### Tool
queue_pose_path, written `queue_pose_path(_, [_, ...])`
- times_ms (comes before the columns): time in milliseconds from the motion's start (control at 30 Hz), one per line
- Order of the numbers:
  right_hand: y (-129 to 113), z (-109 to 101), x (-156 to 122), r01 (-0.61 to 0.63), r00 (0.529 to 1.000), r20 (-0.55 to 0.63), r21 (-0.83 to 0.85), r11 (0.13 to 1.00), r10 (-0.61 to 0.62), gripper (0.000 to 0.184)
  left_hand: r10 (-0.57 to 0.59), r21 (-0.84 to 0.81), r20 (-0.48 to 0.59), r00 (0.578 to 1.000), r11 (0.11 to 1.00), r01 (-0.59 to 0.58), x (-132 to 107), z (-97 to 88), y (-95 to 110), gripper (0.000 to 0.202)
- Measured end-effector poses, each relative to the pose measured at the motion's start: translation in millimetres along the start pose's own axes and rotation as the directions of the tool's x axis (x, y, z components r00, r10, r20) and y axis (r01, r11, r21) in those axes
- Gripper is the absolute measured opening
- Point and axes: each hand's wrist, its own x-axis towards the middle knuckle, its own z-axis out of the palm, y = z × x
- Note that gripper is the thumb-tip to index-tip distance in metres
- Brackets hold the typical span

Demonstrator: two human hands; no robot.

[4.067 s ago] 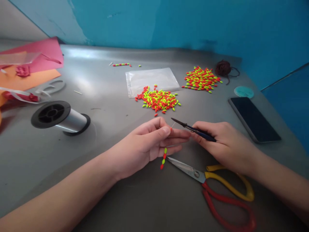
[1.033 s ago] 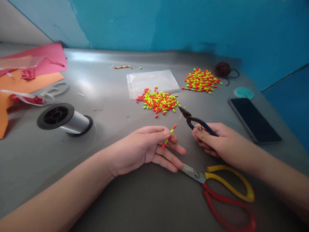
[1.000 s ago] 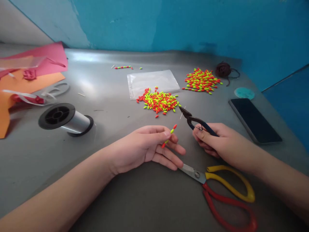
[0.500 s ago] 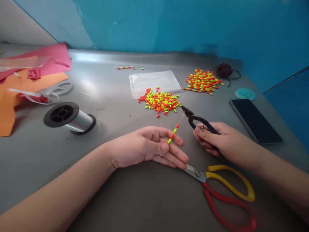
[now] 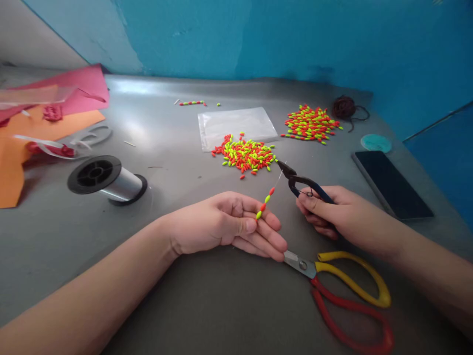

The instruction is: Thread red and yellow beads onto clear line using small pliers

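1. The fingers of the left hand are loosely curled, with the thumb laid across them. A short beaded line of alternating yellow and orange-red oval beads is held upright at its lower end by these fingers, though the exact pinch is partly hidden.
2. A thin clear filament is seen rising from the top bead toward the tip of the tool in the other hand.
3. The fingers of the right hand are clenched around the dark blue handles of small pliers. Their tip is held at the filament, but whether it is gripped cannot be told.
4. Scissors with red and yellow handles are laid just below the hands, their blades just beside the left fingertips.
5. Two heaps of loose oval beads are spread on the grey metal table, beyond the hands. A clear plastic bag is partly covered by the nearer heap, and a filament spool is lying on its side to the left.
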Motion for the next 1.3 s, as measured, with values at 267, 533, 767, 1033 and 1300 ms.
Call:
queue_pose_path(267, [2, -2, 0, -0.015, 1.000, 0.005, 0.069, 0.998, 0.015, 0.055, -0.006, 0.011, 0.007, 1.000, 1.000, 0.006, 0, -1.5, -1, 0.023])
queue_pose_path(533, [2, -3, 0, -0.024, 1.000, 0.013, 0.091, 0.996, 0.023, 0.053, -0.006, 0.010, 0.010, 1.000, 1.000, 0.006, 0, -0.8, 0, 0.024])
queue_pose_path(767, [4, -7, 4, -0.048, 0.999, 0.000, 0.166, 0.985, 0.049, 0.052, -0.028, 0.026, -0.006, 1.000, 0.999, 0.029, -1, 1.3, 1, 0.026])
queue_pose_path(1033, [4, -4, 2, -0.017, 1.000, 0.016, 0.107, 0.994, 0.016, 0.054, 0.003, 0.036, -0.027, 1.000, 0.999, -0.002, 0, 3.1, 2, 0.031])
queue_pose_path(1300, [3, -3, 1, -0.014, 1.000, 0.009, 0.085, 0.996, 0.013, 0.058, 0.018, 0.004, -0.125, 0.992, 1.000, -0.017, 1, 8.1, 5, 0.035])
